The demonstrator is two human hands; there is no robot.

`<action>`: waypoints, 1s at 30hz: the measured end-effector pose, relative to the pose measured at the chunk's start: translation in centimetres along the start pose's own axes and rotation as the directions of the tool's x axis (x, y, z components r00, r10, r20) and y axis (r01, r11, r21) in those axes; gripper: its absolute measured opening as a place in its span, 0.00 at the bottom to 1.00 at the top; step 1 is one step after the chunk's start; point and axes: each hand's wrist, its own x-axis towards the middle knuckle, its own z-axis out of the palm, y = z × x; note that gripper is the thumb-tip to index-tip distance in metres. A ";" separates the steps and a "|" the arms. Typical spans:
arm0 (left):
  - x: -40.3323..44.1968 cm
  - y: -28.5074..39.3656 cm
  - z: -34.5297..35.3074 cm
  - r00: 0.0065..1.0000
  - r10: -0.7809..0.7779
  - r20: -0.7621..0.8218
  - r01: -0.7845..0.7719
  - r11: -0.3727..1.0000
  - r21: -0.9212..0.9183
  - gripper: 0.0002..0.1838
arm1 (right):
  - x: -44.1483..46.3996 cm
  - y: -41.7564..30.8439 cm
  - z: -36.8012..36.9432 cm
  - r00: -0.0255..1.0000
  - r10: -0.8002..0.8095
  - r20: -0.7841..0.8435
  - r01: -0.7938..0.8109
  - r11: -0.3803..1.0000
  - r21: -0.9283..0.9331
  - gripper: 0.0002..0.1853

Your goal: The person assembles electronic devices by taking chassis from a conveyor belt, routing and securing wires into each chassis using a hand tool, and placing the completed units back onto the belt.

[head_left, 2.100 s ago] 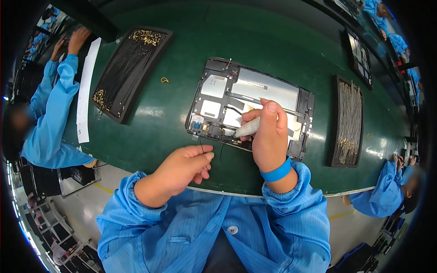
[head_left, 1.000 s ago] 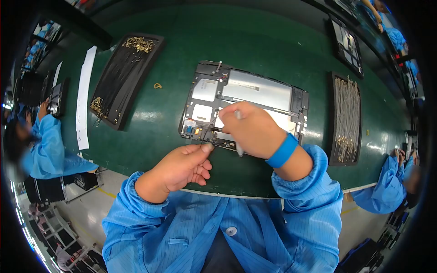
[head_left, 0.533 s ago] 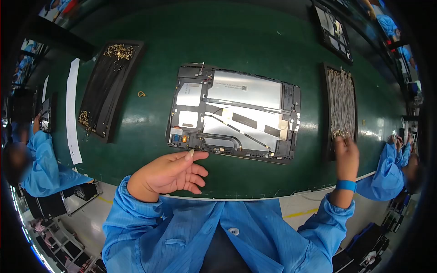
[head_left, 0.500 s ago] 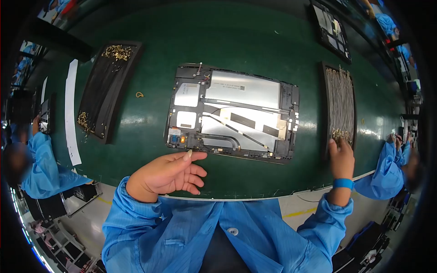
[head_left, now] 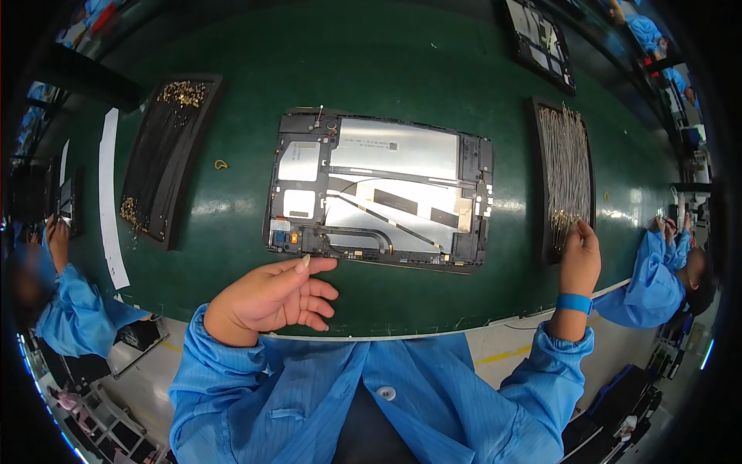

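Note:
An opened tablet point(head_left: 402, 147) lies flat in front of me, its silver plates, black frame and ribbon cables showing. My left hand point(head_left: 282, 298) is palm up at the tablet's lower left edge, thumb and fingers apart, with nothing in it; its index finger lies close to or against that edge. At the lower end of the right-hand black tray point(head_left: 550, 247), my right hand point(head_left: 580, 259) pinches at the gold-tipped ends of a bundle of thin grey cables point(head_left: 568, 162). Its fingertips partly cover what they grip.
To the left stands a black tray point(head_left: 189, 147) of black cables with gold ends, beside a white strip point(head_left: 110, 201). A yellow loop point(head_left: 222, 165) lies on the green table point(head_left: 371, 62). Another opened tablet point(head_left: 537, 42) is at the far right. People in blue work on both sides.
My right hand has moved slightly up onto the cable ends, its fingers now pinched there. My left hand keeps its pose by the tablet. The whole view has shifted a little.

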 end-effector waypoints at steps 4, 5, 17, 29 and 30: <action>0.0 0.0 0.1 1.000 0.000 -0.007 0.000 1.000 0.000 0.23 | -0.1 -0.6 0.4 0.993 -0.099 0.058 0.107 0.980 -0.169 0.18; 0.0 0.0 0.1 1.000 0.003 -0.007 -0.003 1.000 -0.006 0.23 | -0.1 -0.8 0.6 0.985 -0.143 0.092 0.163 0.947 -0.277 0.18; -0.1 0.0 0.8 0.998 0.024 -0.061 -0.020 0.998 0.053 0.23 | 0.2 -0.8 0.9 0.993 -0.105 0.046 0.112 0.980 -0.165 0.18; -0.1 0.1 1.1 0.997 0.014 -0.072 -0.009 0.998 0.064 0.23 | 1.0 -0.2 0.5 0.996 0.087 -0.006 -0.087 0.996 -0.019 0.19; -0.1 0.0 1.0 0.997 0.018 -0.071 -0.014 0.998 0.062 0.22 | 1.0 -0.1 0.5 0.994 0.107 -0.027 -0.106 0.994 0.030 0.19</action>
